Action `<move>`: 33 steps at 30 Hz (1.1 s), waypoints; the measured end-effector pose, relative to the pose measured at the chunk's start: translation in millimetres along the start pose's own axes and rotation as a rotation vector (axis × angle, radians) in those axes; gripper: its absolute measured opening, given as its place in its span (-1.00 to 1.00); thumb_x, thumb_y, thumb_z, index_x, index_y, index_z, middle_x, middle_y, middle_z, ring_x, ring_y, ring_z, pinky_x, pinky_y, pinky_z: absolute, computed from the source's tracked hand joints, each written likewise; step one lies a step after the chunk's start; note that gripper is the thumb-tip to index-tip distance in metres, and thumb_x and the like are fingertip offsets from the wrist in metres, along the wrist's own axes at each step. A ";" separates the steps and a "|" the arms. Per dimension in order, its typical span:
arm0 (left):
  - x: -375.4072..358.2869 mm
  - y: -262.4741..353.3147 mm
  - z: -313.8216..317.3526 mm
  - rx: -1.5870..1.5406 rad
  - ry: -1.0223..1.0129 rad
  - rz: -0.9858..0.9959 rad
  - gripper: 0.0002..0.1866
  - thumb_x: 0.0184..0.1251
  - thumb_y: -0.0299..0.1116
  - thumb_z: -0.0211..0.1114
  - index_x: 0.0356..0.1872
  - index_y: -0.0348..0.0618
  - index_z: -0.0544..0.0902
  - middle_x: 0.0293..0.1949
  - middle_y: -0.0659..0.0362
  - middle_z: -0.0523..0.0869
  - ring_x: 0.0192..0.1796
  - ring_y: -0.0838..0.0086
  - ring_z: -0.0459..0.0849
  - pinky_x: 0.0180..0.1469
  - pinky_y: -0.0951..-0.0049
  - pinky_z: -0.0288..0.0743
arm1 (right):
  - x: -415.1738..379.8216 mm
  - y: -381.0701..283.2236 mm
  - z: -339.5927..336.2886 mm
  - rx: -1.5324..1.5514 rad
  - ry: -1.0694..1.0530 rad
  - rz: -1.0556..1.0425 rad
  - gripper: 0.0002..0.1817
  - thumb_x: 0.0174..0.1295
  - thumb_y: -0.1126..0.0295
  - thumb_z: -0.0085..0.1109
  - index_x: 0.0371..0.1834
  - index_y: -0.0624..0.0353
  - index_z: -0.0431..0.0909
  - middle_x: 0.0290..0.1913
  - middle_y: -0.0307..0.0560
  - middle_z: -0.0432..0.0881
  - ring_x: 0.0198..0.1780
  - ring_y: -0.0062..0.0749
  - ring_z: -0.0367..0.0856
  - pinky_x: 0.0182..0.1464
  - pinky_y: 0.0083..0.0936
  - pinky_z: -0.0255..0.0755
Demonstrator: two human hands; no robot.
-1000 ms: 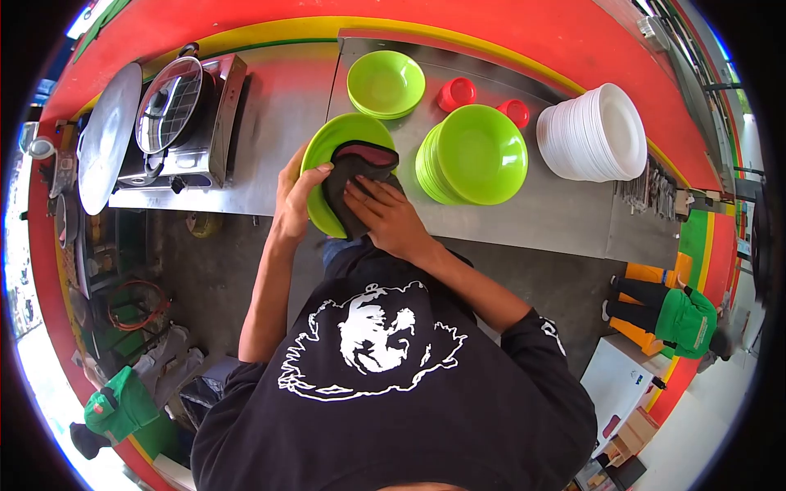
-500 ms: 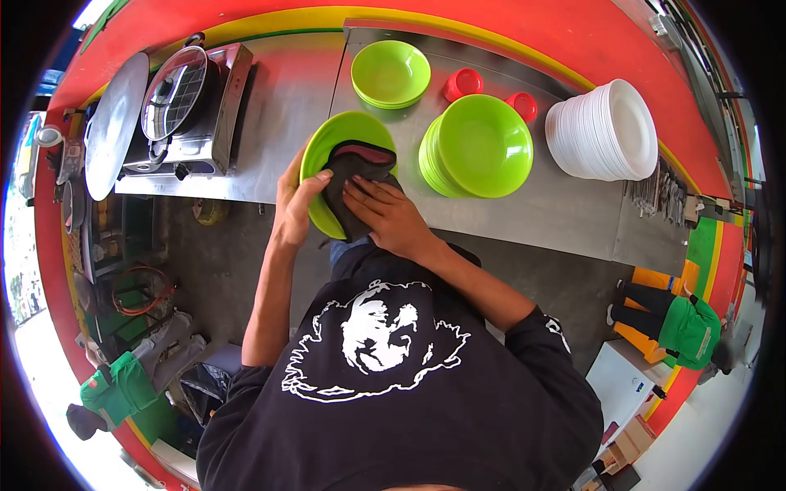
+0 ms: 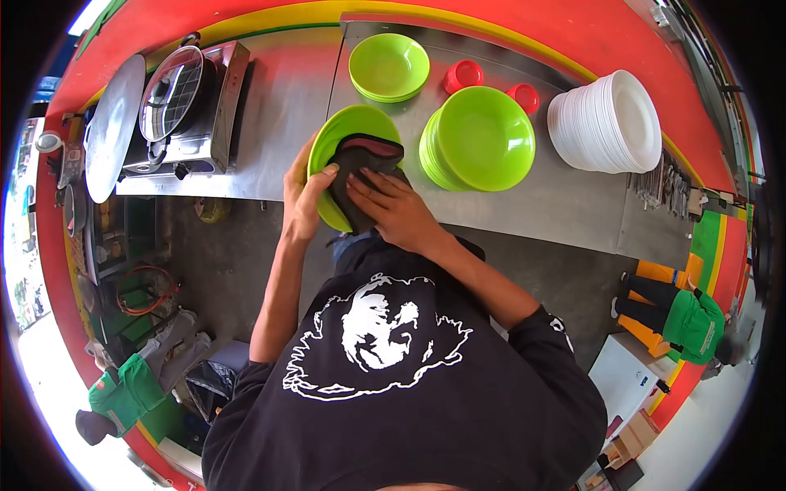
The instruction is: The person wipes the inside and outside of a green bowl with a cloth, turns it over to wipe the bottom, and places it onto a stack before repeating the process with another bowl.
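Bowl [image 3: 348, 123]: green, centre of the frame, dark cloth [image 3: 350, 192] spread inside.
Left hand [image 3: 303, 188]: clamped on the bowl's left rim, thumb over its edge.
Right hand [image 3: 399, 209]: fingers laid on the cloth; cannot tell whether it pinches any.
Tilt: open side faces right, long outline running nearly top to bottom.
Stacks: green bowls [image 3: 389, 65], upper centre; larger green stack [image 3: 485, 139] to their right; white plates [image 3: 602, 123], upper right.
Pan [image 3: 172, 94]: glass-lidded, upper left.
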State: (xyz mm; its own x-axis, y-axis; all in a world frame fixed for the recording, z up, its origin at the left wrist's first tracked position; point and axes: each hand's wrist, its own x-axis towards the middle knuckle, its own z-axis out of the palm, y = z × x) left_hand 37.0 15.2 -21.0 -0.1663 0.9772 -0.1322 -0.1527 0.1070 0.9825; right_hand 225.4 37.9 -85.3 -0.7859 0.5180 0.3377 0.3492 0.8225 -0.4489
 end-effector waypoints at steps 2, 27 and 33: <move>1.6 4.8 2.9 0.026 -0.011 -0.018 -0.27 0.23 -0.30 0.19 0.44 -0.38 0.32 0.30 -0.03 0.52 0.34 0.29 0.47 0.42 0.33 0.26 | 3.2 -2.9 -5.6 -0.009 -0.003 0.023 -0.29 0.01 0.47 0.23 0.37 0.24 0.41 0.47 0.01 0.38 0.46 0.01 0.35 0.44 -0.22 0.30; -5.3 -3.0 19.9 0.048 0.014 0.072 -0.28 0.19 -0.33 0.21 0.42 -0.36 0.33 0.20 -0.03 0.58 0.29 0.29 0.50 0.40 0.33 0.26 | 7.3 -40.3 -6.0 0.488 0.172 0.128 -0.29 0.03 0.51 0.27 0.36 0.31 0.38 0.38 0.13 0.46 0.40 0.02 0.44 0.41 -0.19 0.32; -3.8 17.1 -0.6 -0.006 -0.034 -0.054 -0.39 0.16 -0.29 0.08 0.26 -0.42 0.47 0.08 -0.01 0.64 0.12 0.35 0.58 0.23 0.45 0.37 | -1.7 -3.4 -17.4 0.030 0.082 -0.015 -0.37 0.03 0.48 0.19 0.31 0.16 0.50 0.39 -0.09 0.51 0.39 -0.22 0.48 0.35 -0.25 0.36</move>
State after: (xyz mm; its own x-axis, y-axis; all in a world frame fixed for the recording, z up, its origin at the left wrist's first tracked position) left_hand 34.4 13.2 -3.8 -0.1247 0.9756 -0.1805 -0.1667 0.1588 0.9731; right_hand 234.5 38.3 -70.0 -0.7461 0.5243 0.4104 0.3216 0.8235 -0.4674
